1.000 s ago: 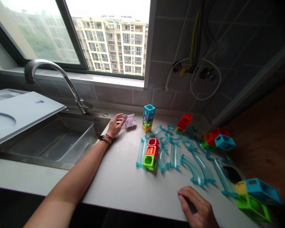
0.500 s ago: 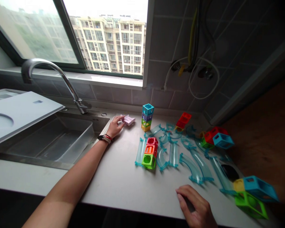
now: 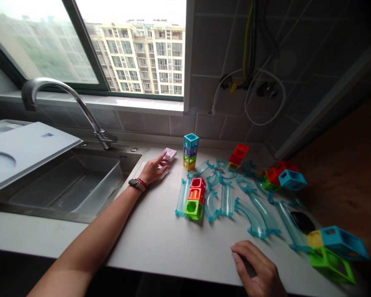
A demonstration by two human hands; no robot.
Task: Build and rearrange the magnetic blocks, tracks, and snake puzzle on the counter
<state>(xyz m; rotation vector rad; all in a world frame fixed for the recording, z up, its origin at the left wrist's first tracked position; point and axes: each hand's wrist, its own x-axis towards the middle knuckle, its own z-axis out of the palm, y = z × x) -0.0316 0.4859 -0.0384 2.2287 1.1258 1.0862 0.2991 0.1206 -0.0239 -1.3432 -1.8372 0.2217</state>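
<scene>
My left hand (image 3: 154, 168) reaches to the back of the counter beside the sink. Its thumb and fingers close around a small pale pink plastic piece (image 3: 170, 154), partly hidden by the fingers. My right hand (image 3: 256, 266) rests curled at the counter's front edge; a dark gap shows between thumb and forefinger, and I cannot make out whether anything is in it. Just right of the pink piece rises an upright stack of hollow cubes (image 3: 191, 152), blue, purple, green and yellow. A red, orange and green cube row (image 3: 195, 198) is nearer me, beside a clear teal track piece (image 3: 183, 197).
Several teal track pieces (image 3: 226, 199) spread across the right of the counter (image 3: 160, 235). More cubes lie at the red group (image 3: 239, 154), the red-blue group (image 3: 292, 180) and the green-blue group (image 3: 334, 255). A sink (image 3: 95, 216) with a faucet (image 3: 89, 113) is left.
My left hand has turned the pink piece and shifted it slightly, and its fingers now cover more of it. My right hand keeps its curled pose. The view has shifted slightly.
</scene>
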